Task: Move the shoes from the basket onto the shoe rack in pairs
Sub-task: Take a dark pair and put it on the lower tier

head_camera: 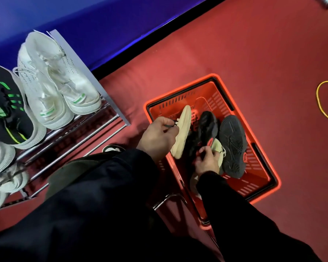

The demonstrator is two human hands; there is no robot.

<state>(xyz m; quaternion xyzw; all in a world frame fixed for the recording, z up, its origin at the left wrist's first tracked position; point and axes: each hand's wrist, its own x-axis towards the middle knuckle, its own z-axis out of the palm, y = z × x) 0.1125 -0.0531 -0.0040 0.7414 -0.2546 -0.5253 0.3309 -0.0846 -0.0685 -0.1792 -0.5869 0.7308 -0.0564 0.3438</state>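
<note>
Red basket [261, 148]: two dark shoes [232, 146] inside | left hand [157, 137] grips cream shoe [182, 131] above rim | right hand [206, 160] clasps second cream shoe [219, 150] inside | shoe rack [80, 133]: white pair [53, 80], black-green pair [6, 110].

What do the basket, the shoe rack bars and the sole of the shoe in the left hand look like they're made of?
Basket: glossy moulded plastic, probably, going by its slotted red walls and black rim. Shoe rack bars: metal, likely chromed, since they are thin tubes with mirror-like glints. Cream shoe sole in the left hand: matte rubber or foam, pale and ridged; which one is unclear.
</note>
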